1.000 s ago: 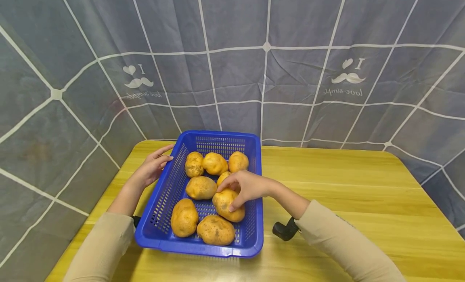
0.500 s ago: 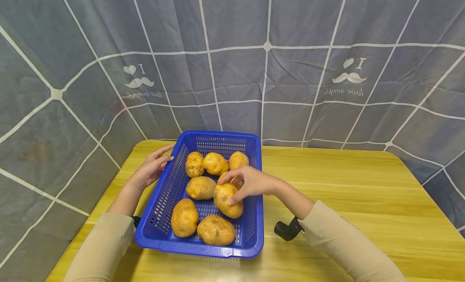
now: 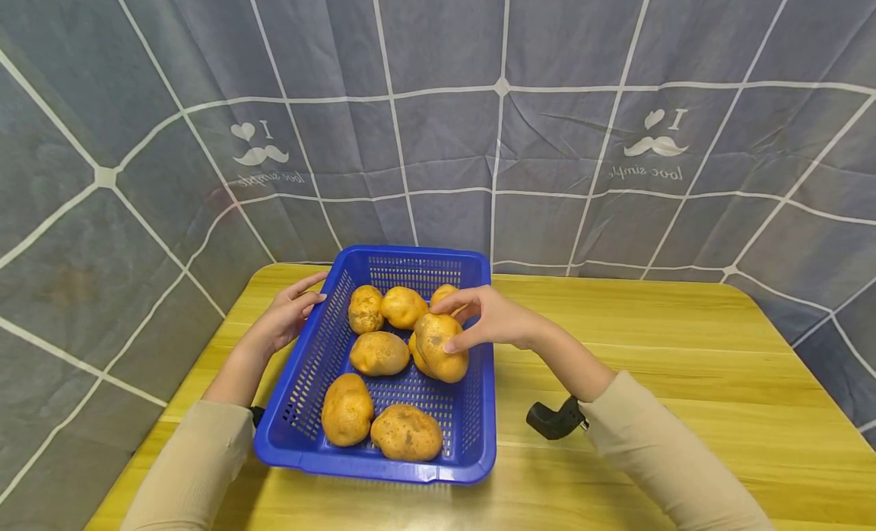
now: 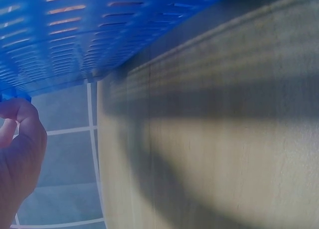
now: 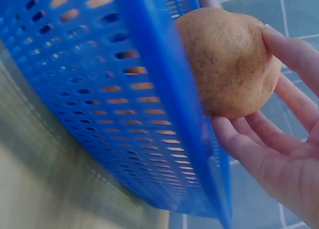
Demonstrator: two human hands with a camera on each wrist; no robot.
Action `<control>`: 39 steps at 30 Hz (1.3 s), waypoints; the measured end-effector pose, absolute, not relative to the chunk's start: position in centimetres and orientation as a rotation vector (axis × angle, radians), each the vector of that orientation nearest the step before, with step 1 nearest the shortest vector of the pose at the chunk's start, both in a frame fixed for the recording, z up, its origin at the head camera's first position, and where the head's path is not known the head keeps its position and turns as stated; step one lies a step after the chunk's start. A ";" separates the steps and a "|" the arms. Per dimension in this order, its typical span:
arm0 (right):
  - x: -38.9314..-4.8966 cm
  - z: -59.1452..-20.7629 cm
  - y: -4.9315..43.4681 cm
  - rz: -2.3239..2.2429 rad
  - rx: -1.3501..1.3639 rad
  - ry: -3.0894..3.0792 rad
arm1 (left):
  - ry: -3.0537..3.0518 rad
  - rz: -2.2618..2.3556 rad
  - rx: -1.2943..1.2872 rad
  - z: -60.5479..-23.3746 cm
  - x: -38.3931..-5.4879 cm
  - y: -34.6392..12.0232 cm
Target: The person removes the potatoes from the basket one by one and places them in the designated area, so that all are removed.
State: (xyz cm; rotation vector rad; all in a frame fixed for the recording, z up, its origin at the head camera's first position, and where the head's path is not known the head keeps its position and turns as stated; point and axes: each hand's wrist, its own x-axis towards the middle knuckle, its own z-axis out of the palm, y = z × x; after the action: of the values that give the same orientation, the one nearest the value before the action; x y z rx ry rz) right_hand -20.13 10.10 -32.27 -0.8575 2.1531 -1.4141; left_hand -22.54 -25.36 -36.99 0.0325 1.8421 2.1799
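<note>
A blue plastic basket [image 3: 375,475] with slotted walls stands on the table, several potatoes [image 3: 379,354] lying in it. My right hand [image 3: 494,318] pinches one potato [image 3: 438,341] between thumb and fingers, over the right side of the basket and overlapping another potato behind it. In the right wrist view this potato [image 5: 227,62] shows at the height of the rim, fingers around its far side. At the basket's left rim is my left hand [image 3: 290,316], thumb on the edge and fingers bent against it. The left wrist view shows that hand [image 4: 22,144] beside the slotted wall.
The yellow wood-grain table [image 3: 636,341] extends to the right of the basket. A grey curtain [image 3: 445,135] with white lines hangs behind and at the left. A black camera mount [image 3: 554,419] sticks out from the right wrist.
My right hand has raised the potato from its spot near the basket's front right and carried it toward the back right. The left hand and the basket have stayed in place.
</note>
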 end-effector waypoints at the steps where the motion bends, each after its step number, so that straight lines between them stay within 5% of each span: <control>1: -20.2 -32.1 10.3 -1.434 -0.851 2.148 | 1.843 2.176 0.027 -37.0 -22.6 -25.3; 39: -21.4 -31.6 17.1 -1.666 -0.560 2.219 | 1.870 2.149 -0.005 -36.7 -22.4 -25.4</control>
State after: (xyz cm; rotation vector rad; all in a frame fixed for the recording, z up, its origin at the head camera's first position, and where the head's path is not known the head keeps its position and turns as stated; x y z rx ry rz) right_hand -21.41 17.11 -31.65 -0.5598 2.2189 -1.6661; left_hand -22.39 -25.41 -36.66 -0.0051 1.8695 2.1488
